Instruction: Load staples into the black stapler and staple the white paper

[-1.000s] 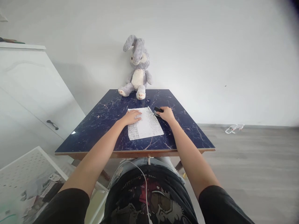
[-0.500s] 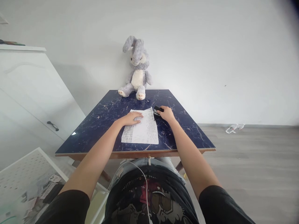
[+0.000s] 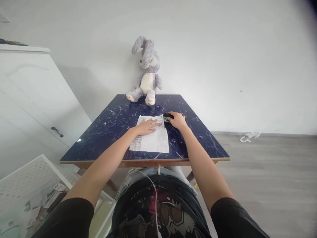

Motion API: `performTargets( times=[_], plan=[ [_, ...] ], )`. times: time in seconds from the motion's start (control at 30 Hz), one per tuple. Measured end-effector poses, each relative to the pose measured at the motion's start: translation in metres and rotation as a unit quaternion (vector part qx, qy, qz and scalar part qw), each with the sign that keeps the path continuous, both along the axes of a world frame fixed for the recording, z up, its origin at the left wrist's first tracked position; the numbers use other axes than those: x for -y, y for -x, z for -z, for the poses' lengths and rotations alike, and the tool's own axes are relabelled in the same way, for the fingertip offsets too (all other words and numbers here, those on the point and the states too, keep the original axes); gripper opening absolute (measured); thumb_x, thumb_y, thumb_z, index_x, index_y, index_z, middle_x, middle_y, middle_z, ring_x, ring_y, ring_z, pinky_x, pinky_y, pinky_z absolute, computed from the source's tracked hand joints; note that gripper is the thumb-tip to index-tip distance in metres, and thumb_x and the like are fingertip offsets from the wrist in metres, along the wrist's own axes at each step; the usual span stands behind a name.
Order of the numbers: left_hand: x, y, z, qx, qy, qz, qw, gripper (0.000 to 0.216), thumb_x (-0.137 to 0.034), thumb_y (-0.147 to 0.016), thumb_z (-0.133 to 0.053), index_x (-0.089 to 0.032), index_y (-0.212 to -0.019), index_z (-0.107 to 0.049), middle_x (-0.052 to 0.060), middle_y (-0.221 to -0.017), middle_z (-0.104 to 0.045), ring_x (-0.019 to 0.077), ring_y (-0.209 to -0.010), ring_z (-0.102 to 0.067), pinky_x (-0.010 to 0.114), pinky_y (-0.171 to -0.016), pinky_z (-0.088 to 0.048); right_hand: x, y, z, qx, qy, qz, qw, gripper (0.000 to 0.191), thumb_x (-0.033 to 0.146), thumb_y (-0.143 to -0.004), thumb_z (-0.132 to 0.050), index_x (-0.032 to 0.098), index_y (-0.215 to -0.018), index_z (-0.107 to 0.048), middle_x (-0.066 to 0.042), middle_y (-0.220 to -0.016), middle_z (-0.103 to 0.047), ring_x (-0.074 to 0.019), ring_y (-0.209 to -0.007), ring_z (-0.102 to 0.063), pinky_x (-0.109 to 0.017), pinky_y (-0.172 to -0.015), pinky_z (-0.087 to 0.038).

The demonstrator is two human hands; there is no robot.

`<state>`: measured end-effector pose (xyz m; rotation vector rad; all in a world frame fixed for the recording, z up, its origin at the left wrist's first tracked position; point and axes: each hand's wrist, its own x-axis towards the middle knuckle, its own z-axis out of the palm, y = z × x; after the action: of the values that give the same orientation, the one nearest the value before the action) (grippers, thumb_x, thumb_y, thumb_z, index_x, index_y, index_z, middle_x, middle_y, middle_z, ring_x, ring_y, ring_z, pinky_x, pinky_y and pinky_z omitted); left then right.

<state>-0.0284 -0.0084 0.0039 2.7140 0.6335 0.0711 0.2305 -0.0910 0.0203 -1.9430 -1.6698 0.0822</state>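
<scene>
Left hand [image 3: 146, 128], printed sheet [image 3: 148, 144], black stapler [image 3: 168, 115], right hand [image 3: 177, 120].
Left fingers, slightly spread, lie flat on the sheet's upper part; paper appears light, limp, easily creased, best steadied palm-down. At the sheet's right edge, right fingers wrap the stapler, presumably stiff, heavier, best gripped around its body.

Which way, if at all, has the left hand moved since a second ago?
Yes, to the right: judged against the plush rabbit, the left hand now reaches farther across the printed sheet.
</scene>
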Motion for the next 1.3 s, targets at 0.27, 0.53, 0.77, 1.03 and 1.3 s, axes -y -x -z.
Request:
performTargets(
  times=[0.27,0.53,0.77,1.03,1.3],
  plan=[
    [-0.003,0.006,-0.002,0.005,0.027,0.037,0.999,0.054,-0.054,-0.105,-0.046,-0.047,-0.159,-0.045,-0.003,-0.175,-0.027,0.0368,-0.164,-0.012,0.069,-0.128,0.002,0.002,0.001,-0.001,0.047,-0.001,-0.023,0.999,0.045,0.026,-0.097,-0.06,0.026,-0.141,-0.068,-0.012,-0.142,-0.069,-0.0406,-0.133,-0.057,-0.064,-0.116,-0.031],
    [0.005,0.009,-0.011,-0.003,0.045,0.11,0.993,0.054,-0.043,-0.102,-0.054,-0.051,-0.155,-0.049,-0.006,-0.173,-0.031,0.034,-0.164,-0.017,0.067,-0.129,0.0,-0.002,-0.009,0.001,0.008,0.032,0.005,0.999,0.047,0.023,-0.096,-0.058,0.026,-0.142,-0.068,-0.011,-0.144,-0.067,-0.0397,-0.137,-0.056,-0.063,-0.117,-0.033],
    [0.017,0.006,-0.021,-0.01,0.063,0.143,0.988,0.057,-0.038,-0.097,-0.062,-0.049,-0.153,-0.053,-0.007,-0.168,-0.041,0.0321,-0.163,-0.021,0.062,-0.131,-0.01,-0.007,-0.011,0.003,-0.015,0.012,-0.038,0.999,0.048,0.02,-0.093,-0.054,0.023,-0.138,-0.07,-0.009,-0.142,-0.068,-0.0342,-0.134,-0.058,-0.051,-0.116,-0.041],
    [0.027,0.003,-0.03,-0.034,0.07,0.19,0.979,0.061,-0.028,-0.1,-0.058,-0.045,-0.157,-0.049,-0.006,-0.173,-0.032,0.0313,-0.164,-0.019,0.063,-0.131,0.0,-0.014,-0.012,0.01,-0.03,-0.015,-0.121,0.992,0.048,0.019,-0.087,-0.052,0.023,-0.13,-0.073,-0.007,-0.131,-0.073,-0.0319,-0.124,-0.063,-0.047,-0.11,-0.047],
    [0.025,0.0,-0.025,-0.016,0.063,0.202,0.977,0.06,-0.025,-0.099,-0.061,-0.042,-0.156,-0.052,-0.003,-0.17,-0.038,0.0306,-0.164,-0.018,0.06,-0.132,-0.005,-0.016,-0.002,0.008,0.003,-0.017,-0.16,0.987,0.043,0.024,-0.086,-0.046,0.022,-0.121,-0.073,-0.009,-0.121,-0.075,-0.0339,-0.119,-0.063,-0.052,-0.105,-0.041]
  ],
)
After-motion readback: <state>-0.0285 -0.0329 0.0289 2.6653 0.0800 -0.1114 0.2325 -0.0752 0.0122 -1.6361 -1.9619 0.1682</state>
